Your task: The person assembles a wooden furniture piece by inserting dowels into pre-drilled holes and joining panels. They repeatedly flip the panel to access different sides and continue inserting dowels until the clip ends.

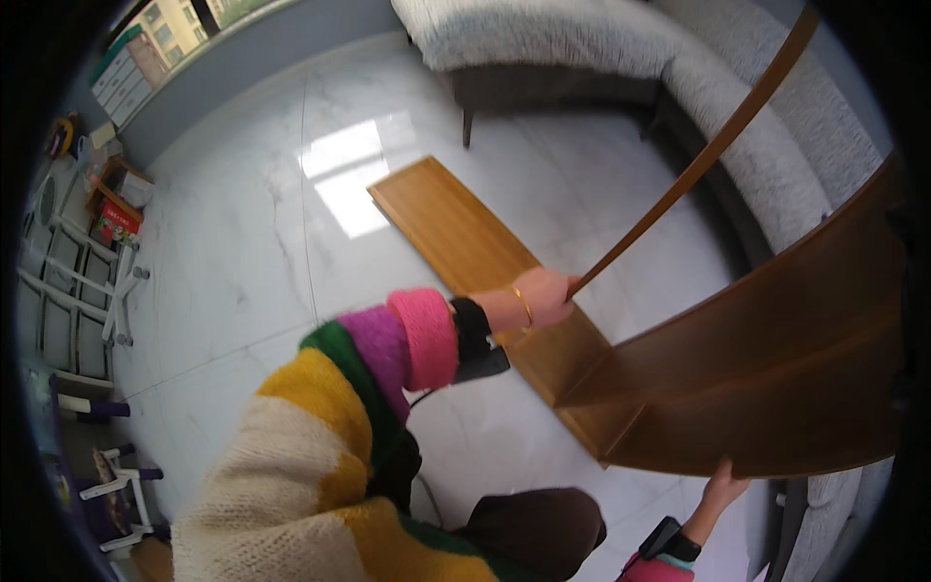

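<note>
My left hand [551, 297] is closed round the end of a thin wooden board [693, 170], seen edge-on and slanting up to the far right. Beneath that hand, a long brown wooden plank [456, 223] lies on the floor. From its near end, a large wooden panel [756, 388] rises toward the right, with a second panel meeting it along a seam. My right hand [722, 487] grips the lower edge of this large panel, its fingertips partly hidden by the wood. Whether the thin board touches the panels cannot be made out.
A grey sofa with a fluffy white cover [543, 39] curves along the back and right. White-framed chairs or racks [121, 291], a red box [118, 221] and a small white drawer unit [124, 87] line the left. The floor [233, 252] is pale, glossy tile.
</note>
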Motion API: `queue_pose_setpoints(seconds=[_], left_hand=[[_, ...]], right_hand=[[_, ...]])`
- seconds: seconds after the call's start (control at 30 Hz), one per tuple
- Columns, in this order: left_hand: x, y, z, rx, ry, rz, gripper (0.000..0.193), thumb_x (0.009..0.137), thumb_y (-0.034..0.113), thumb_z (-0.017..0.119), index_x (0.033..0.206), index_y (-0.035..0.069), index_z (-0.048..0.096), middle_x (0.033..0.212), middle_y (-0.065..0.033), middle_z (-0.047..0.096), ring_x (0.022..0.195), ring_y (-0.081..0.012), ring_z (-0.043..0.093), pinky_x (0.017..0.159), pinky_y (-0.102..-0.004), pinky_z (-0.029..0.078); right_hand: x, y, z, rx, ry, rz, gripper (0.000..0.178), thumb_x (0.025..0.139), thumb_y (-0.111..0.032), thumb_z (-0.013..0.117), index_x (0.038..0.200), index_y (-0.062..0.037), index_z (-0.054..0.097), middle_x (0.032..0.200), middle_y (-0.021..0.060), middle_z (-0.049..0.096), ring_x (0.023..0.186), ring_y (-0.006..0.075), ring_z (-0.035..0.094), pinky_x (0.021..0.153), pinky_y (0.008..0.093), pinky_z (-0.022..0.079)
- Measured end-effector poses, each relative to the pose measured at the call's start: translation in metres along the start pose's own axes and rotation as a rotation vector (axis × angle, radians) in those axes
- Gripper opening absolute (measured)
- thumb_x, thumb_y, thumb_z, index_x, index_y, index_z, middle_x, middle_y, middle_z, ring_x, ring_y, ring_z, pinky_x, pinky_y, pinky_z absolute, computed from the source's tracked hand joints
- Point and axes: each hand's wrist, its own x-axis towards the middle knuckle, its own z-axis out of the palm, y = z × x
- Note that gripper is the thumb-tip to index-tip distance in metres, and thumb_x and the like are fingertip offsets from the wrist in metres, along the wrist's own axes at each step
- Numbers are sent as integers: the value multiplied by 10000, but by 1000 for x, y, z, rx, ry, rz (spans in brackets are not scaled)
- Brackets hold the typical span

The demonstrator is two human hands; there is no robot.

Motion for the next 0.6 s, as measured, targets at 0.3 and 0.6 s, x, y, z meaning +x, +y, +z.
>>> queue_pose_setpoints(seconds=[0.3, 0.6], left_hand=[[-31, 26, -24, 45, -184, 87, 189, 719, 154, 531, 796, -13, 575, 659, -219, 596, 676, -398, 574, 644, -483, 472], [-33, 39, -9, 42, -367, 64, 210, 706, 183, 550, 717, -27, 555, 630, -226, 582, 618, -422, 566, 623, -485, 476]], right_hand=[[-2, -23, -25, 43, 145, 172, 269, 832, -93, 637, 1049, 65, 613, 1016, 98, 644, 888, 178, 588, 804, 269, 453], [-4, 12, -21, 134, -39, 319, 255, 829, -27, 562, 1066, 64, 580, 989, 103, 625, 894, 170, 577, 810, 275, 450]])
